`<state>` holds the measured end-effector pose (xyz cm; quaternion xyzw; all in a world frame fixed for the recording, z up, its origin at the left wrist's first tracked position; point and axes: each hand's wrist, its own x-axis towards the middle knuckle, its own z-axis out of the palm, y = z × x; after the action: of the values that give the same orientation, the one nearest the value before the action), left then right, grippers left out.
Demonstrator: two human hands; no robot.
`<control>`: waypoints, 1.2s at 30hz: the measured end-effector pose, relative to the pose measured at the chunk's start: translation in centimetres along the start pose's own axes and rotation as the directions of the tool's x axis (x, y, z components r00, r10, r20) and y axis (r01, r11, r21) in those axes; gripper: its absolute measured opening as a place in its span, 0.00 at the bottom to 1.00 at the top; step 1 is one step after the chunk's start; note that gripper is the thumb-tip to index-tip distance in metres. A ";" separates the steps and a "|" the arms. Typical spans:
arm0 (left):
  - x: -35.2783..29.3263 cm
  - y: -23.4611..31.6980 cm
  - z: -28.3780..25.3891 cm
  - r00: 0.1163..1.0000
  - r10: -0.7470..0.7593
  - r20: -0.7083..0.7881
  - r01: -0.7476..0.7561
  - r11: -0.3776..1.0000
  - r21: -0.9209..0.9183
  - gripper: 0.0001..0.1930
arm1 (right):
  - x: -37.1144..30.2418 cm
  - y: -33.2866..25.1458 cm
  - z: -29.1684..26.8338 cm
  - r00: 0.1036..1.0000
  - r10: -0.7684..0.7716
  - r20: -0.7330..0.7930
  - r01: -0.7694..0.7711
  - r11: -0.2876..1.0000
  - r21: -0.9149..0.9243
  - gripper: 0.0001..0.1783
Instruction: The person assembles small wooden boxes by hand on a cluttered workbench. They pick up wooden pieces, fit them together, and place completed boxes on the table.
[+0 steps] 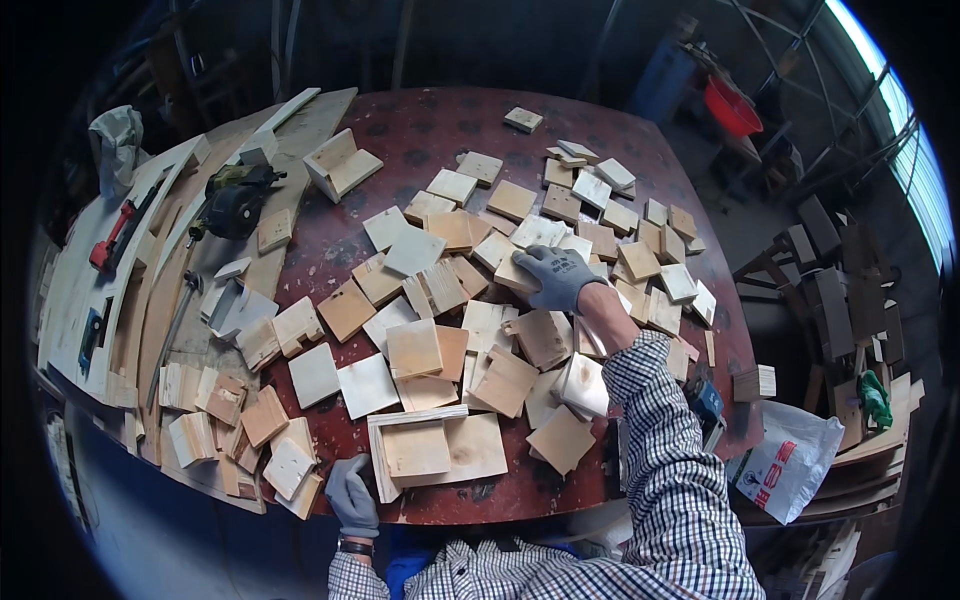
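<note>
One wooden block (509, 275) beneath fingers (531, 263) of right hand (562, 279).

Dark lettering is printed on the back of the gloved right hand (560, 277). Large red characters mark the white plastic bag (790, 455); smaller marks beside them are too small to read.

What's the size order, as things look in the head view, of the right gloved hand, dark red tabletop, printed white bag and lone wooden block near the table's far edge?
1. Dark red tabletop
2. Printed white bag
3. Right gloved hand
4. Lone wooden block; distance probably shrinks it.
</note>
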<state>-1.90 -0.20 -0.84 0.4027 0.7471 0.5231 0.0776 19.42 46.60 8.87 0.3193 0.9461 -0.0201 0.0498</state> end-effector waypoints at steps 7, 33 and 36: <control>-0.1 -0.3 0.0 1.000 -0.014 0.016 0.014 1.000 -0.008 0.26 | -1.4 5.5 -2.5 0.930 0.309 -0.199 -0.257 0.934 0.250 0.15; 0.2 1.0 -0.4 0.993 -0.101 0.054 0.094 0.988 0.122 0.31 | 15.8 5.4 -0.1 0.866 0.487 0.115 -0.494 0.868 0.042 0.50; -0.1 0.7 -0.5 0.995 -0.077 0.071 0.068 0.990 0.125 0.30 | 16.3 6.2 0.1 0.910 0.403 0.099 -0.401 0.915 -0.037 0.39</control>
<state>-1.76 -0.54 0.00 0.3988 0.7884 0.4577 0.0998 10.30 61.28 6.97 0.5053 0.8564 -0.0188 0.1047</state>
